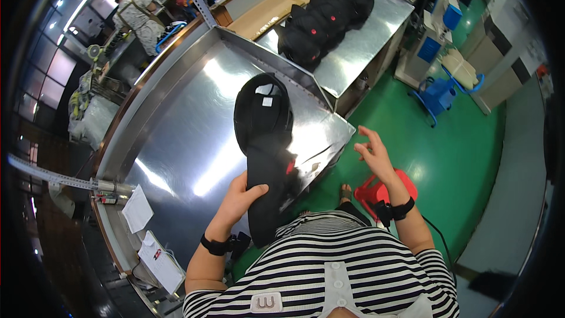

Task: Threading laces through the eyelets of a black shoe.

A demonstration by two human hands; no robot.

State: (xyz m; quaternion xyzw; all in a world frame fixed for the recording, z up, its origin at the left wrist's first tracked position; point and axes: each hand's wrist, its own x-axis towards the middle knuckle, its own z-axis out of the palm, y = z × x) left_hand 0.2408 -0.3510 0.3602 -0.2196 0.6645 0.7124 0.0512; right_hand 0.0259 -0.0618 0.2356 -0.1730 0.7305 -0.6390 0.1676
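Red stool (407, 184) right of centre, blue chair (437, 95) (beige cloth (460, 69) atop) upper right, white papers (138, 209) lower left, fan (94, 51) upper left

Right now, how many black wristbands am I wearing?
2. One black wristband sits behind your left hand, which holds the black fabric; the other sits behind your empty right hand.
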